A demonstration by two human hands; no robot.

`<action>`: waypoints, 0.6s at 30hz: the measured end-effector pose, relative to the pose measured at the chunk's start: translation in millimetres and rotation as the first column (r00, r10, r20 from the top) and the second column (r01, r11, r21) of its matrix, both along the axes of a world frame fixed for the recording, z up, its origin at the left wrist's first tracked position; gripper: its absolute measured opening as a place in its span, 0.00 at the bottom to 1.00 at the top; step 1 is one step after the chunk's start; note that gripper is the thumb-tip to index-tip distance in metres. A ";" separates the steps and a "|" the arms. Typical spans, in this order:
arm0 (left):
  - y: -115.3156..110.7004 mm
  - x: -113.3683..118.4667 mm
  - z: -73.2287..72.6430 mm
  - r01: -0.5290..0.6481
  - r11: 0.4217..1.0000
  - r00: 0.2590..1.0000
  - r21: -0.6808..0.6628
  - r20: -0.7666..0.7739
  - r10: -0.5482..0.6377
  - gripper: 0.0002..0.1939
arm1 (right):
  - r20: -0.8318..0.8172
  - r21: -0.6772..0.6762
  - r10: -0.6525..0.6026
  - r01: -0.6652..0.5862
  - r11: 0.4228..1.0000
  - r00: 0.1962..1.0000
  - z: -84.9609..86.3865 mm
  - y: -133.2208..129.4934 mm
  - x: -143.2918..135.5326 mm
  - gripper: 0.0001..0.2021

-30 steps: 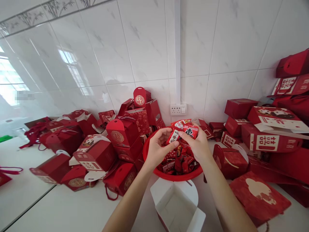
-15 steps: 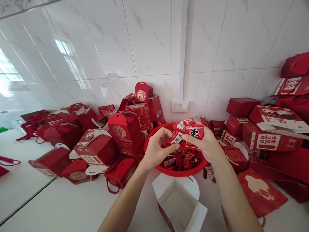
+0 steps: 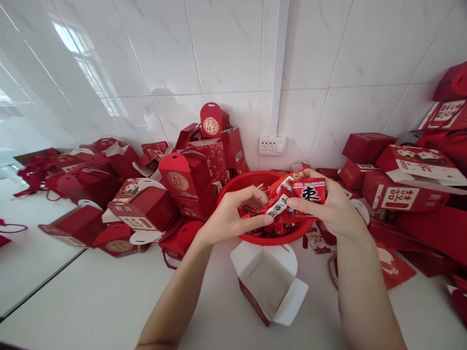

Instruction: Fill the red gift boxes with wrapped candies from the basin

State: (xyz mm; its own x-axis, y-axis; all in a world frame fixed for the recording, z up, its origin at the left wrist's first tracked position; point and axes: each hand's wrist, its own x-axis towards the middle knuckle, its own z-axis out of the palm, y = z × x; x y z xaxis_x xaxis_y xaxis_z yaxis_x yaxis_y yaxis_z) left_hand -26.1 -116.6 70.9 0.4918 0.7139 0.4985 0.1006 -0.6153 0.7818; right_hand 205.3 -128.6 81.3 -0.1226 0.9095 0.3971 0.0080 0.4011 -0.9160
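Several red snack packets are in my right hand (image 3: 337,206), its thumb pressed across the front. One is a red packet (image 3: 309,193) with a large black character; a narrow packet (image 3: 279,206) with a white label sticks out to the left. My left hand (image 3: 237,214) is beside them, fingers curved and apart from the thumb. Its thumb tip is close to the narrow packet's end; I see nothing held in it. Both hands are over a red plastic basin (image 3: 277,239) containing more red packets. In front stands an open gift box (image 3: 268,284), white inside, flaps spread.
Red gift boxes (image 3: 146,209) are piled on the left, with a taller stack (image 3: 188,175) by the tiled wall. More boxes (image 3: 404,189) are heaped on the right. A wall socket (image 3: 272,146) is behind the basin. A seam crosses the white table (image 3: 120,291) at left.
My right hand has shifted right with the packets, widening the gap to my left hand. More of the narrow packet's white label shows. The camera view has tilted down slightly.
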 end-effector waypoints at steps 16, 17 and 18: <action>-21.4 -30.9 -19.6 0.012 0.986 0.624 -0.167 -0.769 -0.138 0.19 | 0.850 -0.114 0.305 -0.415 0.903 0.430 4.3 -20.6 -31.7 0.12; -21.3 -31.1 -20.8 0.024 0.984 0.636 -0.178 -0.757 -0.152 0.19 | 0.838 -0.104 0.306 -0.417 0.903 0.453 3.9 -20.3 -31.8 0.11; -21.5 -31.3 -21.6 0.034 0.982 0.646 -0.185 -0.746 -0.163 0.19 | 0.822 -0.093 0.307 -0.418 0.904 0.481 3.6 -20.2 -31.4 0.09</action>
State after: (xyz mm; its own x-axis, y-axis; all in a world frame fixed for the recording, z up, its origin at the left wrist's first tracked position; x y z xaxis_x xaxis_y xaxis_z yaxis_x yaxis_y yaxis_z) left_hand -57.5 -138.1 49.4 0.7220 0.6682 -0.1796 0.6404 -0.5472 0.5390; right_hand 173.9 -148.8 84.9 -0.7449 0.6660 0.0379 0.5428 0.6381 -0.5460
